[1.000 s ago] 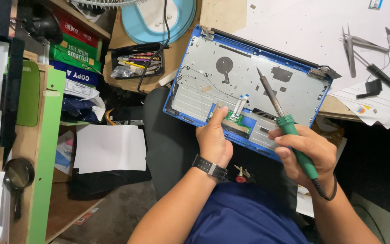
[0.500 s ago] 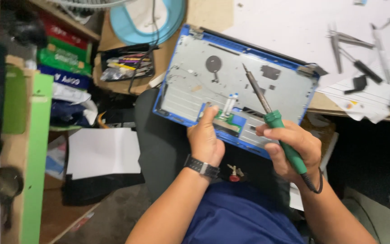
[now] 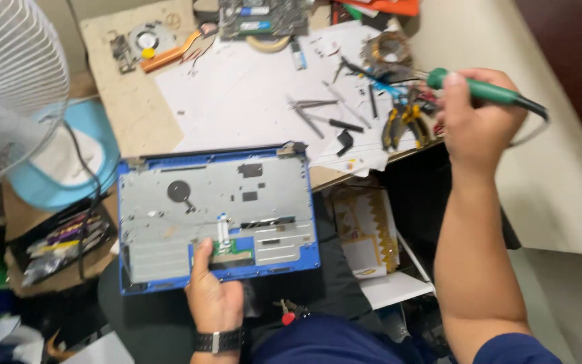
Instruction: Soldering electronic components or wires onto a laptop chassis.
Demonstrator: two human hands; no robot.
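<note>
A blue laptop base (image 3: 217, 216) lies open with its grey metal inner plate facing up. My left hand (image 3: 213, 293), with a watch on the wrist, grips its near edge, thumb beside a small green circuit board (image 3: 225, 253) and a white ribbon cable. My right hand (image 3: 473, 118) is raised far to the right over the bench and is closed around a green-handled soldering iron (image 3: 483, 89), whose tip points left toward a coiled metal stand (image 3: 386, 50).
White paper on the bench holds tweezers (image 3: 311, 111), yellow-handled pliers (image 3: 405, 125) and small parts. A cooling fan with copper pipe (image 3: 156, 44) and a circuit board (image 3: 261, 17) lie at the back. A white desk fan (image 3: 8, 114) stands left, a box of small items (image 3: 62, 246) below it.
My right hand has lifted the soldering iron off the laptop base and carried it right, over the bench. The view has swung up and right. My left hand still grips the base.
</note>
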